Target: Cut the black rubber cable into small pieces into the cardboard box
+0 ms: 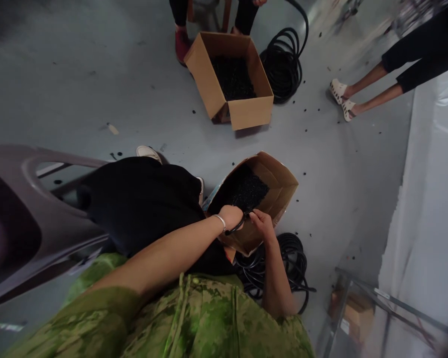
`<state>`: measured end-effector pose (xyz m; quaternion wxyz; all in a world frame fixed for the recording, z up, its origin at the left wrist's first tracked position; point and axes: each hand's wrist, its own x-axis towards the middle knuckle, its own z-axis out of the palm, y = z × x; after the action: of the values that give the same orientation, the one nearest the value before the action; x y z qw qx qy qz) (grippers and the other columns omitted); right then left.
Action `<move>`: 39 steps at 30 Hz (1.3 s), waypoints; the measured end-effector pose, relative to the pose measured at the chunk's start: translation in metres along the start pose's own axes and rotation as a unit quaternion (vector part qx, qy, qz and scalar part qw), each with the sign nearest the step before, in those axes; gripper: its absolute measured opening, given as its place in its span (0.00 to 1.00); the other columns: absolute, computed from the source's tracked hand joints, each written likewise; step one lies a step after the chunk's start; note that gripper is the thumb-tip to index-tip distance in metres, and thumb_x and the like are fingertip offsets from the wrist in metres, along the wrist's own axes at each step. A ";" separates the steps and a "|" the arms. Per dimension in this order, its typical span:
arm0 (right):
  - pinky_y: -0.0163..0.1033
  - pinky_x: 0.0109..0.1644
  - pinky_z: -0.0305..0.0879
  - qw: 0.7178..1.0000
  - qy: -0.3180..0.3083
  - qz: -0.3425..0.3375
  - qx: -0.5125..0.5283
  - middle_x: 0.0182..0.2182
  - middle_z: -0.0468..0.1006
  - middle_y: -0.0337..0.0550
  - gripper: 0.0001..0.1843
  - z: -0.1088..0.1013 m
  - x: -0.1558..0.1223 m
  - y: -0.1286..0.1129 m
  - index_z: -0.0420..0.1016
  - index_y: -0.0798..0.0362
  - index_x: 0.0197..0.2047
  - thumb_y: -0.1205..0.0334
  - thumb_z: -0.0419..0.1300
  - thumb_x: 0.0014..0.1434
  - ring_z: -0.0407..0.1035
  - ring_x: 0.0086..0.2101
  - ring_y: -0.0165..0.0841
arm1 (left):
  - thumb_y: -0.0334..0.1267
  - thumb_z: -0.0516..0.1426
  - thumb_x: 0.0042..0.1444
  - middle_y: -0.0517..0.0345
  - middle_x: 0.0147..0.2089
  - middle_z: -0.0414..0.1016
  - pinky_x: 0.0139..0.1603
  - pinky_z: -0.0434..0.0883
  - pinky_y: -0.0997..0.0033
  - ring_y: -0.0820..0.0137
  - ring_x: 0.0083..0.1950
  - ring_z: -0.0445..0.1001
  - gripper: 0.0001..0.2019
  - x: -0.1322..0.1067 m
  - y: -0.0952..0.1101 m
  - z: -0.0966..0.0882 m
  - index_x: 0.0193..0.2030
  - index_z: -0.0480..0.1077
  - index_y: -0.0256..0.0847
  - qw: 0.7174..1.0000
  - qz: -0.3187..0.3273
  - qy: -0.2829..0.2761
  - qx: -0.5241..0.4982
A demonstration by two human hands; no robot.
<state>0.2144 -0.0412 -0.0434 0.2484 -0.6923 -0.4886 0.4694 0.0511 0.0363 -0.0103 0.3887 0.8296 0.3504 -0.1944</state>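
Note:
My left hand [232, 216], with a silver bracelet on the wrist, is closed over the near rim of an open cardboard box [280, 181] full of small black pieces [248, 191]. It grips a black tool or piece of hose [236, 227] that I cannot name for sure. Just to its right, my right hand [262, 223] is closed in a pinch on the same black thing at the box's edge. A coil of black hose [289, 261] lies on the floor below the box, under my right forearm.
A second open cardboard box [242, 112] of black pieces stands farther away, with another black hose coil [283, 62] beside it. A person's legs are behind that box and another person's legs at the upper right. A dark chair is at left, white sheeting at right.

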 end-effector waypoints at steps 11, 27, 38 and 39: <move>0.34 0.31 0.53 1.000 0.015 -0.017 -0.019 0.19 0.61 0.34 0.22 0.003 0.005 0.006 0.62 0.51 0.22 0.44 0.53 0.59 0.56 0.24 0.28 | 0.39 0.52 0.59 0.33 0.42 0.80 0.43 0.74 0.65 0.53 0.46 0.80 0.18 -0.002 -0.002 -0.004 0.42 0.80 0.28 0.999 0.010 0.020 0.023; 0.37 0.38 0.61 0.980 0.112 0.049 -0.157 0.30 0.79 0.44 0.16 0.033 0.002 0.041 0.79 0.47 0.40 0.50 0.53 0.62 0.70 0.34 0.37 | 0.41 0.51 0.61 0.35 0.45 0.80 0.43 0.74 0.66 0.54 0.47 0.80 0.19 0.005 -0.004 0.001 0.44 0.80 0.30 0.999 -0.046 -0.018 -0.007; 0.36 0.29 0.62 0.990 0.120 0.066 0.024 0.29 0.77 0.39 0.22 -0.012 -0.008 0.026 0.76 0.50 0.50 0.48 0.55 0.58 0.65 0.23 0.31 | 0.44 0.52 0.61 0.36 0.44 0.81 0.43 0.73 0.68 0.57 0.46 0.80 0.19 0.003 0.000 -0.002 0.44 0.78 0.31 0.999 -0.029 0.029 -0.031; 0.36 0.28 0.62 0.988 0.133 0.068 0.041 0.28 0.76 0.39 0.24 -0.014 -0.007 0.021 0.74 0.51 0.53 0.47 0.54 0.59 0.64 0.22 0.30 | 0.44 0.51 0.61 0.37 0.44 0.81 0.43 0.73 0.68 0.57 0.45 0.80 0.19 0.003 0.001 -0.003 0.44 0.78 0.32 0.998 -0.025 0.040 -0.035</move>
<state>0.2358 -0.0542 -0.0510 0.3068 -0.7692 -0.3838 0.4084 0.0540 0.0394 -0.0099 0.3984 0.8136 0.3928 -0.1583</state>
